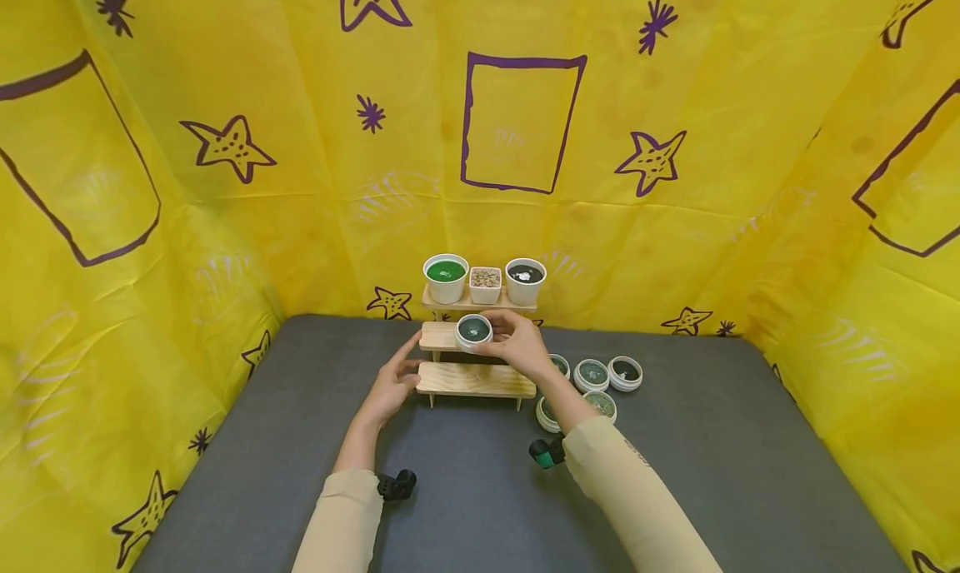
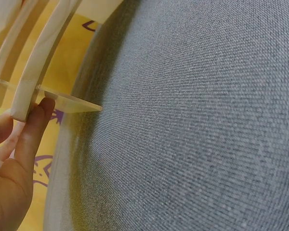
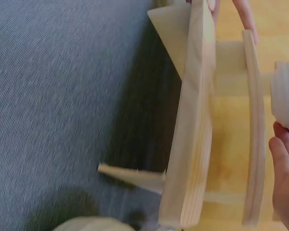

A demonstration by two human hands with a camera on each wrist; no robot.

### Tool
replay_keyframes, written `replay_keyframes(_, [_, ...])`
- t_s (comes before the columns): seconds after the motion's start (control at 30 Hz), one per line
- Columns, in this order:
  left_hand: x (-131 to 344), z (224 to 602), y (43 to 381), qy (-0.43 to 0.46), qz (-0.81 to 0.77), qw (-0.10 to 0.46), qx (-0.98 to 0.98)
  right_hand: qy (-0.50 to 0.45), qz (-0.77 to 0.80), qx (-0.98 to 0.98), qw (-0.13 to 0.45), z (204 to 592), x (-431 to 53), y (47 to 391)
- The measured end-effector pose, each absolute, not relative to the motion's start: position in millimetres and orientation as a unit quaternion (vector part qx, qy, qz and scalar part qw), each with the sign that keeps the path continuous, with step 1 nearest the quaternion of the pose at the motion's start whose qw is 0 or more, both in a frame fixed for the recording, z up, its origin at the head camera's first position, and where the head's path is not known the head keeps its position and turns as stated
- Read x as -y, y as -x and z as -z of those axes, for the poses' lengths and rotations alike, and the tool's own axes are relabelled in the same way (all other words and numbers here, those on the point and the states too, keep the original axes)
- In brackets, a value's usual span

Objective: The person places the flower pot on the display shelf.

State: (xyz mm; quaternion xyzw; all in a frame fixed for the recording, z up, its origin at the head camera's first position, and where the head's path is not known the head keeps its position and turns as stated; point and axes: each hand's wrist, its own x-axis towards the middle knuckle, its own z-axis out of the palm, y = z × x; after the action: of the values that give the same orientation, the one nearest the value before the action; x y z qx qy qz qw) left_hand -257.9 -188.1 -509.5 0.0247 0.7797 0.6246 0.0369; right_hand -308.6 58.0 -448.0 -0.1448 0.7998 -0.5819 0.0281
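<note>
A three-tier wooden display stand (image 1: pixel 477 380) stands at the back of the table. My left hand (image 1: pixel 387 390) is at its left end; in the left wrist view its thumb and fingers (image 2: pixel 31 134) hold the end of the lowest board. My right hand (image 1: pixel 521 346) grips a small white ribbed bowl (image 1: pixel 462 345) with dark green contents, above the middle board (image 1: pixel 435 336). In the right wrist view the bowl (image 3: pixel 285 96) is beside that board, fingertips against its side. On the top board are two white cups, one with bright green (image 1: pixel 446 271) and one with dark contents (image 1: pixel 525 273).
Between the cups sits a square white dish (image 1: pixel 485 283) of small pale pieces. Several similar white bowls (image 1: pixel 592 375) with greenish contents stand on the grey table (image 1: pixel 465 490) right of the stand, partly behind my right forearm. A yellow patterned cloth (image 1: pixel 315 82) surrounds the table.
</note>
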Motion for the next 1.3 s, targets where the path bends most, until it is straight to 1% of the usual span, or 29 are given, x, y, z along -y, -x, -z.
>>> replay_keyframes(0.27, [188.7,509.2,258.1,-0.024,-0.619,0.036,-0.784,0.161,0.587,-0.793,0.029,442.8,-39.2,307.8])
replay_keyframes(0.5, [188.8,507.6,259.4,-0.020,-0.615,0.035,-0.787,0.148,0.574,-0.805,-0.005,448.8,-28.0,312.9])
replay_keyframes(0.7, [189.6,510.8,261.0,-0.020,-0.611,0.035,-0.791,0.146,0.571,-0.808,-0.005,449.4,-18.4,314.1])
replay_keyframes(0.97, [190.2,513.2,261.0,-0.024,-0.615,0.033,-0.788,0.138,0.585,-0.799,0.009,448.1,-5.4,314.6])
replay_keyframes(1.3, [190.6,512.9,262.0,-0.026,-0.616,0.036,-0.786,0.123,0.577,-0.807,-0.013,449.2,-0.2,315.3])
